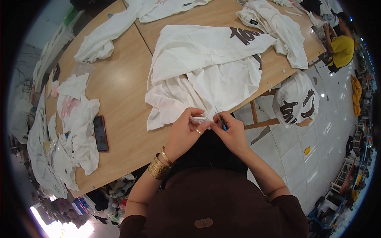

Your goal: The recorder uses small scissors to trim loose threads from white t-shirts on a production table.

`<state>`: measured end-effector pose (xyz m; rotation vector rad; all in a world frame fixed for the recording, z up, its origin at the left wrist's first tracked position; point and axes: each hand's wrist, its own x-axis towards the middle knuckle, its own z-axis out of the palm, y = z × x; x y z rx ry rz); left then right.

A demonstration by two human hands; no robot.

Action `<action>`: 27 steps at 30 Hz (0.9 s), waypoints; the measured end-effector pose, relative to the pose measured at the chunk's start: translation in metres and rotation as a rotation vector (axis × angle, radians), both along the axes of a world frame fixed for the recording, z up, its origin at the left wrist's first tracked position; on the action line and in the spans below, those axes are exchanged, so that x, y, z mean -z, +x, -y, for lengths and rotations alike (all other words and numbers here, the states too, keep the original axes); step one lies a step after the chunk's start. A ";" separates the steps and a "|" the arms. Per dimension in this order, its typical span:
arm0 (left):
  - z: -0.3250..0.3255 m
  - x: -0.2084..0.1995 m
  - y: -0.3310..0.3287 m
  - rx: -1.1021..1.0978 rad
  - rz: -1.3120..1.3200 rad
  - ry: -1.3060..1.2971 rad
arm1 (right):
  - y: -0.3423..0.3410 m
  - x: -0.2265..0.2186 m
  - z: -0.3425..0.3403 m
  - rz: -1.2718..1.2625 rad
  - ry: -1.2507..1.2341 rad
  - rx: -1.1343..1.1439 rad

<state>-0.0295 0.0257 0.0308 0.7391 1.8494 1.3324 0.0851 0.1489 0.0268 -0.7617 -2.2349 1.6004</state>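
Observation:
A white garment (222,79) with dark brown lettering lies bunched over the table's near edge. My left hand (185,130), with a ring and gold bangles, pinches a folded bit of its white cloth. Close beside it, my right hand (230,133) is closed around a small pair of thread snips (219,118). Their thin metal blades point up and away, and a bit of blue handle shows by the fingers. The fingertips of both hands meet at the cloth, so the exact spot between them is partly hidden.
On the wooden table (123,87) lie more white garments (75,123) and a dark phone (101,133). White cloth with lettering (295,101) covers a stool-like shape on the right. A person in a yellow top (342,49) handles cloth at the far right. Tiled floor (285,146) stretches right.

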 end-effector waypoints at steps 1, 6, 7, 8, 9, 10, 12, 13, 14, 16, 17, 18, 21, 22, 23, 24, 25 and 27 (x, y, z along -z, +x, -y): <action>-0.001 0.000 -0.003 0.012 -0.025 0.002 | 0.000 -0.002 0.000 -0.001 0.000 -0.001; 0.000 -0.002 -0.009 0.043 -0.057 -0.023 | 0.000 -0.005 -0.006 0.042 0.001 -0.031; 0.001 -0.004 -0.008 0.030 0.090 0.019 | -0.001 -0.004 -0.007 0.041 0.001 -0.030; 0.002 -0.005 -0.007 0.017 0.237 0.060 | -0.002 -0.003 -0.008 0.034 -0.052 -0.018; 0.003 -0.005 -0.006 0.018 0.236 0.059 | -0.003 -0.002 -0.009 0.028 -0.104 -0.005; 0.004 -0.004 -0.007 -0.003 0.364 0.083 | -0.003 0.000 -0.009 0.028 -0.104 -0.003; 0.004 -0.005 -0.006 -0.025 0.493 0.105 | -0.002 0.004 -0.010 0.041 -0.125 -0.037; 0.004 -0.009 -0.005 -0.054 0.536 0.105 | -0.001 0.005 -0.011 0.042 -0.127 -0.036; 0.004 -0.010 -0.004 -0.083 0.580 0.106 | 0.000 0.006 -0.012 0.041 -0.156 -0.041; 0.006 -0.008 -0.004 -0.094 0.589 0.112 | 0.000 0.006 -0.012 0.038 -0.186 -0.047; 0.007 -0.007 -0.004 -0.105 0.599 0.119 | 0.000 0.006 -0.012 0.047 -0.184 -0.050; 0.008 -0.007 -0.003 -0.105 0.600 0.118 | 0.000 0.006 -0.012 0.056 -0.183 -0.053; 0.009 -0.006 -0.001 -0.137 0.738 0.165 | 0.000 0.005 -0.011 0.036 -0.191 -0.041; 0.009 -0.003 0.000 -0.154 0.782 0.206 | 0.000 0.005 -0.011 0.036 -0.191 -0.041; 0.010 -0.001 0.001 -0.171 0.826 0.248 | 0.000 0.006 -0.011 0.025 -0.156 -0.046; 0.009 0.000 0.001 -0.172 0.826 0.248 | 0.000 0.006 -0.010 0.015 -0.123 -0.052; 0.009 0.001 0.002 -0.188 0.852 0.279 | 0.001 0.006 -0.010 0.015 -0.122 -0.053; 0.010 0.001 0.003 -0.207 0.876 0.310 | 0.004 0.004 -0.009 0.052 0.097 -0.069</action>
